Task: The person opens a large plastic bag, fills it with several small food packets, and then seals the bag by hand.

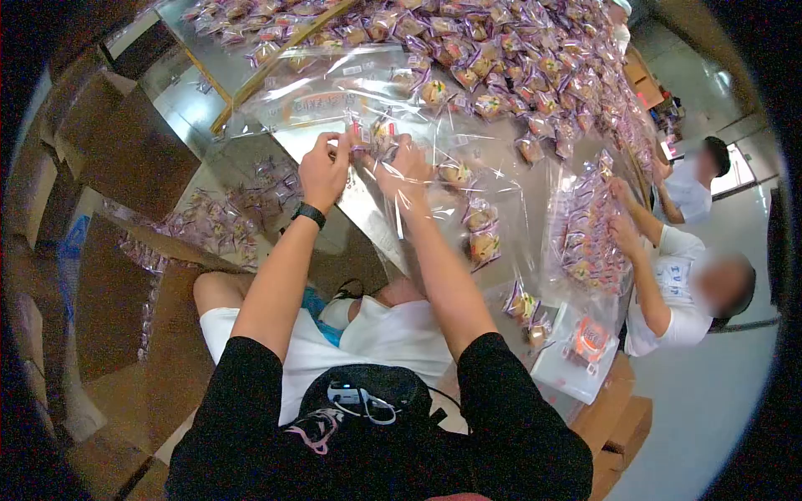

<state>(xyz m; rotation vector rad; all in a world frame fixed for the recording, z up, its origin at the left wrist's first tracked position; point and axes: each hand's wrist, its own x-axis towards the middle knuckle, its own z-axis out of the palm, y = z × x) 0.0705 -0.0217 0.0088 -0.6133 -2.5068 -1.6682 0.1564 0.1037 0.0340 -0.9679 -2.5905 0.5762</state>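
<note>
My left hand [324,173] is at the table edge, thumb and fingers pinched on a small wrapped snack packet [360,135]. Close beside it, my right hand [404,173] has its fingers curled round another snack packet [385,131]. Clear plastic film overlaps my right hand and wrist. A large clear plastic bag [334,93] with red printing lies flat just beyond my hands. Loose packets [482,230] in purple-edged wrappers lie to the right of my right forearm.
A big heap of wrapped packets [518,58] covers the far table. At right, a co-worker [668,284] handles a filled clear bag [585,230]; another person [689,188] sits farther off. White printed bags [572,355] lie near my right elbow. Cardboard boxes [117,309] holding packets stand at left.
</note>
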